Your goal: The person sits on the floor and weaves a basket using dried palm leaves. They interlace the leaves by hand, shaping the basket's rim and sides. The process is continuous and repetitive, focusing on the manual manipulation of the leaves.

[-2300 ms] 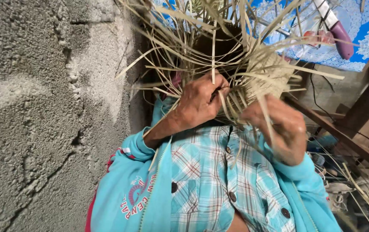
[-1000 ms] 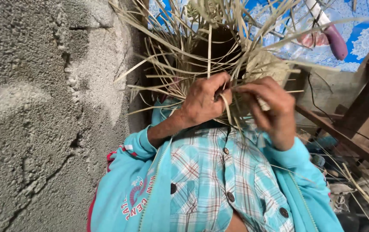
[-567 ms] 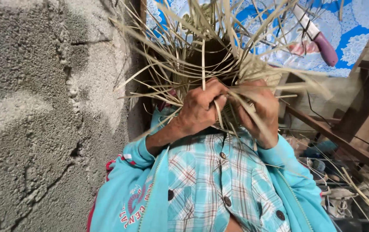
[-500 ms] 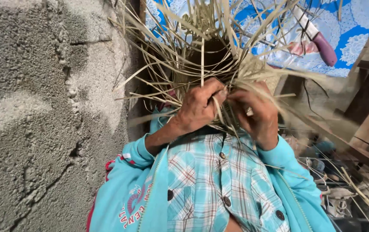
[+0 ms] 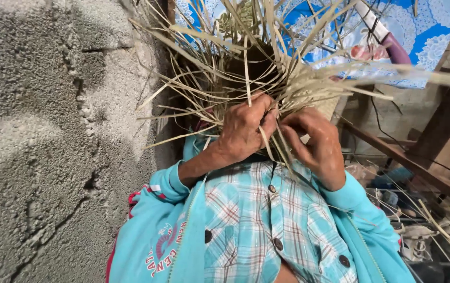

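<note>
My left hand (image 5: pixel 243 128) and right hand (image 5: pixel 317 144) are close together, fingers pinched on thin strips at the near edge of the half-woven straw basket (image 5: pixel 267 73) held above my chest. The strips look light, springy and brittle, so I judge gripping near the woven part safest. The rough concrete wall (image 5: pixel 41 131) crowds my left, loose ends fanning against it, and wooden beams (image 5: pixel 419 167) stand right.

right hand (image 5: pixel 314 144) fingertips hidden among straw strips (image 5: pixel 246 68)

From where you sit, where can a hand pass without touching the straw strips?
Free: beside the rough wall, below the left hand. Crowded: around both hands, where straw strips fan out; the right hand is among them.
</note>
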